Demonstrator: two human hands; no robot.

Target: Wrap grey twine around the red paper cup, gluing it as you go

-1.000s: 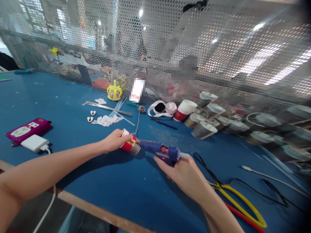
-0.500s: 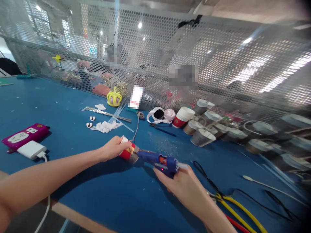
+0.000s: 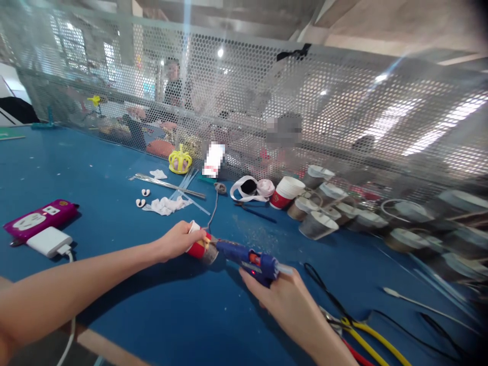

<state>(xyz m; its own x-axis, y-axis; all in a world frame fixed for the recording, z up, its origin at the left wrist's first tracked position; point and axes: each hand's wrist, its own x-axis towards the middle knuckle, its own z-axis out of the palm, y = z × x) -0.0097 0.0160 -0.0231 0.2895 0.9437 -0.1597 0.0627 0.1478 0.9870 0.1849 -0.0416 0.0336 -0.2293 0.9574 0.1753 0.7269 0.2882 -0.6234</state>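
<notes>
My left hand (image 3: 179,241) is closed round a red and white paper cup (image 3: 196,249), tilted on its side just above the blue table, its base partly covered in grey. A grey cord (image 3: 214,209) runs from the cup to a small grey ball (image 3: 220,188). In my right hand (image 3: 280,295) is a blue glue gun (image 3: 249,260) with a clear glue stick in its back and a small red light lit. The gun's nozzle points left and meets the cup's side beside my left fingers; whether it touches cannot be made out.
Pliers (image 3: 354,325) with yellow and red handles lie at the lower right. Stacked paper cups (image 3: 286,192) and several grey-wrapped cups (image 3: 318,221) stand along the mesh screen (image 3: 236,76). A purple power bank-like case (image 3: 41,218) and white charger (image 3: 49,239) lie left.
The camera view has tilted up slightly, so the scene sits a little lower. Both hands keep their holds, and the gun's nozzle stays at the cup.
</notes>
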